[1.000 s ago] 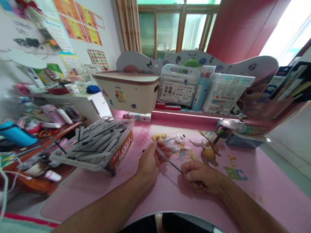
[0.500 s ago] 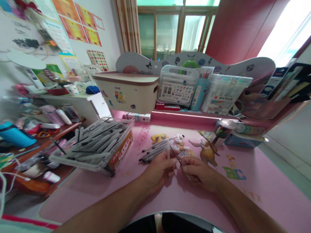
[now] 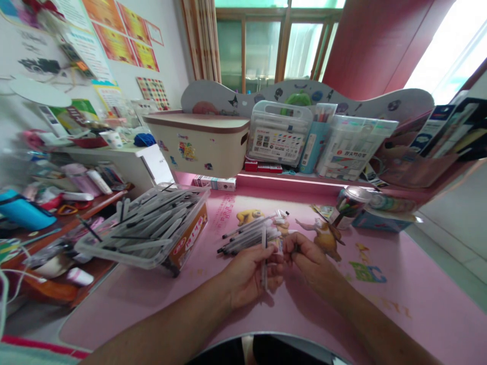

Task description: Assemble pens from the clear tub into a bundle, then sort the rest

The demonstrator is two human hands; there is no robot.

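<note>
While pinching a tube (image 3: 264, 271) over the table (image 3: 133, 296) in the left hand (image 3: 247, 271), curled the right hand (image 3: 307, 257) beside it, could not tell around what, apparently mid-work on it, next needing steadiness.

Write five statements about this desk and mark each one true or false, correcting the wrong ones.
1. The left hand holds a clear pen tube. True.
2. The plastic tub is covered by a lid. False: the tub is open, with pens showing inside.
3. A pile of pens lies on the desk beyond the left hand. True.
4. The cream box stands right of the handled case. False: the cream box stands left of it.
5. The desk top is green. False: it is pink.
</note>
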